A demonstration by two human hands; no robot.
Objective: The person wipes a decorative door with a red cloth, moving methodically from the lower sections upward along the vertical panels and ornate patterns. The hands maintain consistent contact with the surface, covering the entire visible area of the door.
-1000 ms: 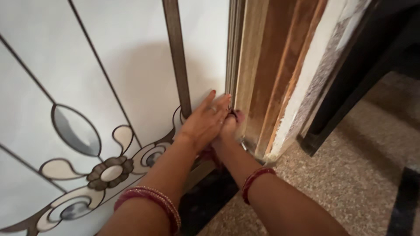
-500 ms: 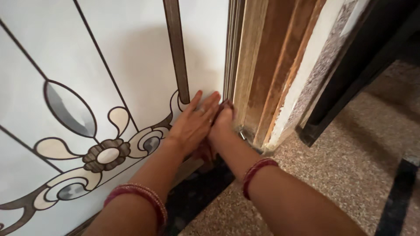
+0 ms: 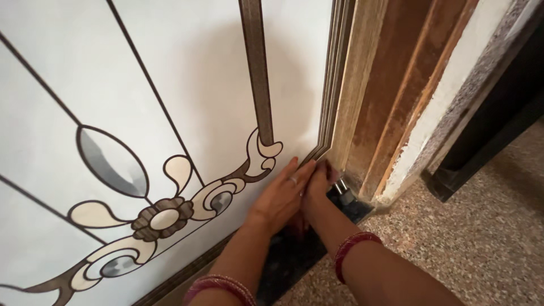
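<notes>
Two hands meet at the door's lower corner. The cloth (image 3: 330,168), reddish & soft, sits bunched in the right hand (image 3: 317,184), pressed against the door frame (image 3: 362,96); it looks light & limp, best gripped as a wad. Left hand (image 3: 283,195) lies flat, fingers spread open, on the white decorated door (image 3: 170,85). Just beyond the fingers is a small metal bolt (image 3: 341,187). Under the wrists, a dark threshold (image 3: 294,255); to the right, speckled stone floor (image 3: 481,238).

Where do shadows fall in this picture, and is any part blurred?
Head view: a soft grey shadow falls on the white door panel above the left hand; the right hand near the metal bolt looks slightly blurred; the floral pattern stays sharp.
</notes>
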